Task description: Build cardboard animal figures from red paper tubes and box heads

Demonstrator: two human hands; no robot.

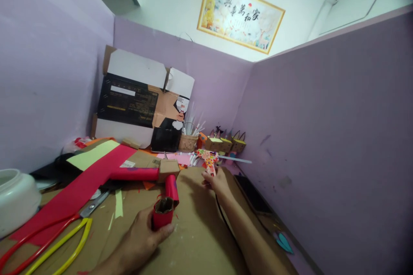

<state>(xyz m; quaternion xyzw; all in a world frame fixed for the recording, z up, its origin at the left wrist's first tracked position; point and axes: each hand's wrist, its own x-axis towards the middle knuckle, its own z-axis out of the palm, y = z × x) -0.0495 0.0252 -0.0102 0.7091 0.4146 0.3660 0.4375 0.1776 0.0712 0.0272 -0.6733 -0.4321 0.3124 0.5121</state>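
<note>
My left hand (143,234) grips a short cardboard tube (163,215) covered in red paper, its rough open end facing up. Around the handle of a flower-patterned hot glue gun (208,159), my right hand (215,179) is closed. A long pale glue stick (235,160) sticks out of the gun's rear towards the right. Just beyond the held tube, another red paper tube (172,189) lies near a small cardboard box (168,170). A longer red roll (135,174) reaches that box from the left. Whether the held tube touches the one behind it, I cannot tell.
Red-handled scissors (41,240) and yellow-handled ones (74,245) lie at left, beside a white jar (17,202). Red paper (77,189) crosses the cardboard sheet (193,240). A flattened carton (129,99) leans at the back near a basket (188,142). A dark flat device (253,195) lies right.
</note>
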